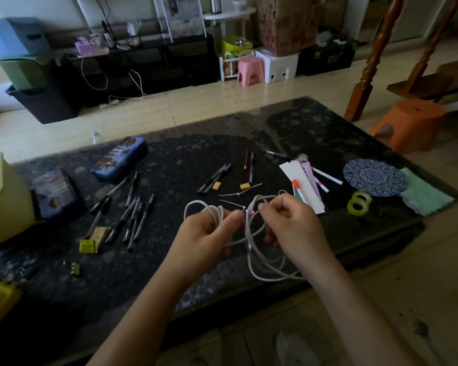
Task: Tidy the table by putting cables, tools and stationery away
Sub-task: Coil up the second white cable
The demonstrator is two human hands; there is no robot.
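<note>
Winding the white cable [247, 231] into loops just above the near edge of the table [222, 143], gripping several turns in the curled left hand [200, 239] and pinching one strand between thumb and fingers of the right hand [292, 225]. Judging the tidying as barely begun, seeing pens [132, 212], erasers [216, 185], markers [325, 175], tape rolls [358, 202] and cable ties [233, 194] lying scattered, none yet in the pencil case [119, 158]
</note>
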